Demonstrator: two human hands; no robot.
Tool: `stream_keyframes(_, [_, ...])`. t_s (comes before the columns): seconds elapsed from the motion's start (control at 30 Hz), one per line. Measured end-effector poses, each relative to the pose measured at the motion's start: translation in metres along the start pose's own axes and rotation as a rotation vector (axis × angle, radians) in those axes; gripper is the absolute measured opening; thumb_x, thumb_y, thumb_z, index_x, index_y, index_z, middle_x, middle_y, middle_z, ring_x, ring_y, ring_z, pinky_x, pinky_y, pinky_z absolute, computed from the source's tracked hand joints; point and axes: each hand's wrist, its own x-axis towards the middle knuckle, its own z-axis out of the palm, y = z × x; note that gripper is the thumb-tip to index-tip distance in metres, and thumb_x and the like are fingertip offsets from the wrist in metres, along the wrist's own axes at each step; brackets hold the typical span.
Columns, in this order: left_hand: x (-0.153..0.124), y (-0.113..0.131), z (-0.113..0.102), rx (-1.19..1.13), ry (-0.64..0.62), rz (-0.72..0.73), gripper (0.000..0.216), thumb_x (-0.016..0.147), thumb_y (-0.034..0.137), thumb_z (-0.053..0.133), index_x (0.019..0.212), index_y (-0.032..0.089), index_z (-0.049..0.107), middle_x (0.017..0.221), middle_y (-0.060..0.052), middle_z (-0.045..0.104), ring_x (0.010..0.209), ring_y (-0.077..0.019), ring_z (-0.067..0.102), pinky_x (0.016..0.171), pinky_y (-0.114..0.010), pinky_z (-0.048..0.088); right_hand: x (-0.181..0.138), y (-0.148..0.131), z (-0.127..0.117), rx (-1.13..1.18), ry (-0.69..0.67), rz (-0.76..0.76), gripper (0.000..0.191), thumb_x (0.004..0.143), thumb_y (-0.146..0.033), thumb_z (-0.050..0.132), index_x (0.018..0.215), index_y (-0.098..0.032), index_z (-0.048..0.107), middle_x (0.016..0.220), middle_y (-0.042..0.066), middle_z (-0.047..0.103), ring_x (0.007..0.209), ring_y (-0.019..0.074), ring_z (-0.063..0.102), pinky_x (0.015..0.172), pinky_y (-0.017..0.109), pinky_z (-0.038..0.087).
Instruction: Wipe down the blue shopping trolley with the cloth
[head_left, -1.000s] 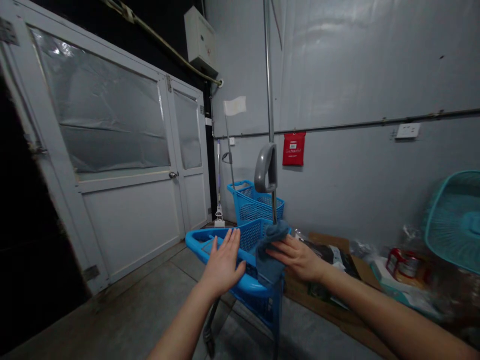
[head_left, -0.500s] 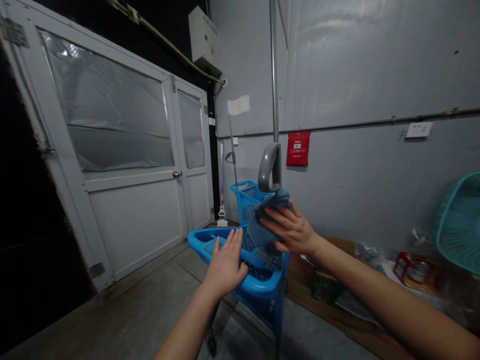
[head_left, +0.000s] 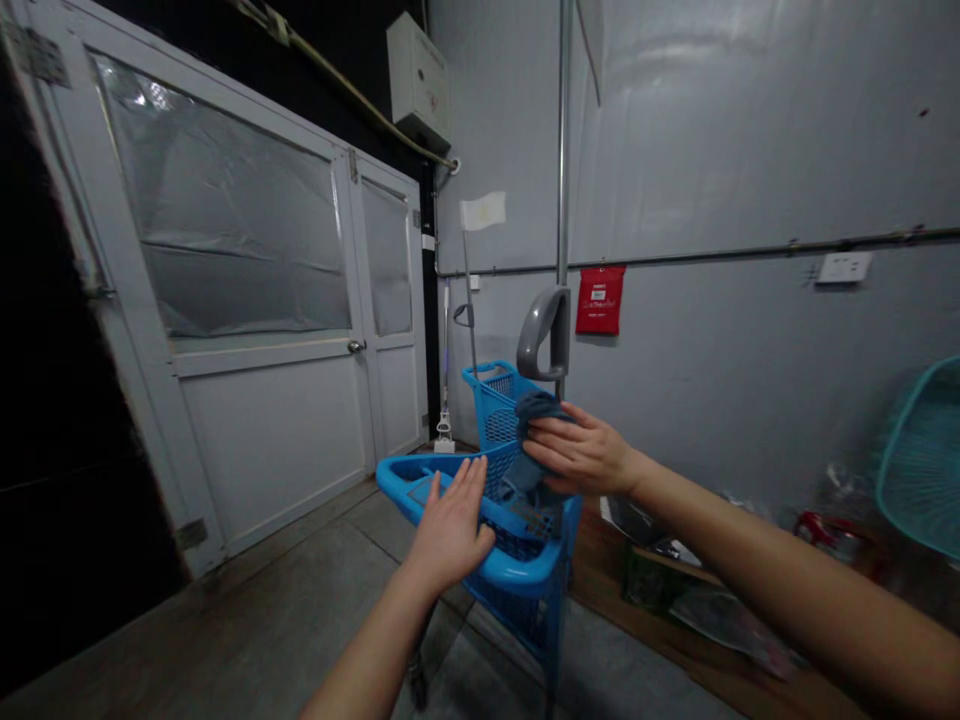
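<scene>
Far to the left of the fingers stands a white double door with plastic-sheeted panes. The left hand lies flat, palm down, on the near rim of a bright blue plastic trolley basket; its fingers are straight, close together and pointing away from the person, spread flat and gripping nothing. Just right of those fingertips and a little higher, a bunched dark blue cloth hangs with its long axis near upright; its top end bulges above the knuckles of the other hand and its lower end droops towards the basket. The right hand reaches in from the right; its fingers point left and are curled over the cloth, holding it fast. Directly above these fingers rises a grey plastic loop handle on a thin post; behind them sits a second blue mesh basket. Up and right of them a red pouch hangs on the grey wall; far to the right curves a teal wire fan guard.
</scene>
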Motion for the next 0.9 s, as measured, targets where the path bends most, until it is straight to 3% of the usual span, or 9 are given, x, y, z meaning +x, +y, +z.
stream_keyframes(0.1, [0.000, -0.002, 0.001, 0.001, 0.008, 0.002, 0.086, 0.072, 0.024, 0.042, 0.152, 0.014, 0.011, 0.159, -0.006, 0.017, 0.146, -0.0220, 0.011, 0.118, -0.052, 0.005, 0.011, -0.004, 0.000, -0.012, -0.019, -0.060, 0.037, 0.092, -0.041, 0.048, 0.117, -0.016, 0.061, 0.104, 0.009, 0.070, 0.112, 0.0213, 0.058, 0.115, 0.043, 0.027])
stream_keyframes(0.3, [-0.001, -0.002, 0.002, -0.002, 0.019, 0.006, 0.086, 0.072, 0.023, 0.041, 0.152, 0.014, 0.011, 0.158, -0.006, 0.018, 0.146, -0.0216, 0.011, 0.118, -0.052, 0.005, -0.017, -0.040, 0.017, 0.160, -0.127, -0.251, 0.027, 0.092, -0.035, 0.047, 0.101, -0.017, 0.065, 0.105, 0.010, 0.069, 0.098, 0.0192, 0.062, 0.111, 0.040, 0.034])
stream_keyframes(0.43, [-0.002, 0.000, 0.001, -0.025, 0.019, 0.024, 0.085, 0.072, 0.023, 0.041, 0.152, 0.015, 0.012, 0.158, -0.004, 0.018, 0.146, -0.0214, 0.011, 0.118, -0.053, 0.005, -0.008, -0.021, 0.006, 0.080, -0.116, -0.150, 0.027, 0.093, -0.035, 0.048, 0.106, -0.017, 0.065, 0.120, 0.010, 0.065, 0.112, 0.0206, 0.058, 0.110, 0.040, 0.036])
stream_keyframes(0.6, [-0.002, 0.000, 0.000, -0.029, 0.014, 0.010, 0.084, 0.072, 0.023, 0.042, 0.152, 0.015, 0.014, 0.158, -0.005, 0.019, 0.146, -0.0225, 0.012, 0.118, -0.054, 0.006, 0.012, 0.011, -0.020, -0.005, -0.065, 0.074, 0.046, 0.092, -0.024, 0.052, 0.138, -0.024, 0.047, 0.147, 0.008, 0.043, 0.139, 0.0244, 0.034, 0.115, 0.049, 0.027])
stream_keyframes(0.73, [-0.001, 0.000, 0.000, -0.023, 0.017, 0.007, 0.084, 0.073, 0.023, 0.042, 0.152, 0.015, 0.014, 0.158, -0.005, 0.020, 0.146, -0.0218, 0.012, 0.118, -0.053, 0.006, 0.005, 0.005, -0.024, 0.033, -0.088, 0.106, 0.056, 0.091, -0.018, 0.049, 0.146, -0.023, 0.037, 0.154, 0.009, 0.031, 0.143, 0.0266, 0.023, 0.115, 0.050, 0.026])
stream_keyframes(0.9, [-0.001, 0.001, 0.000, -0.011, 0.008, 0.006, 0.085, 0.072, 0.023, 0.041, 0.152, 0.014, 0.012, 0.158, -0.005, 0.020, 0.146, -0.0213, 0.011, 0.118, -0.052, 0.005, -0.003, -0.003, -0.025, 0.051, -0.141, 0.115, 0.066, 0.090, -0.027, 0.050, 0.149, -0.011, 0.027, 0.152, 0.013, 0.033, 0.141, 0.0250, 0.028, 0.116, 0.044, 0.026])
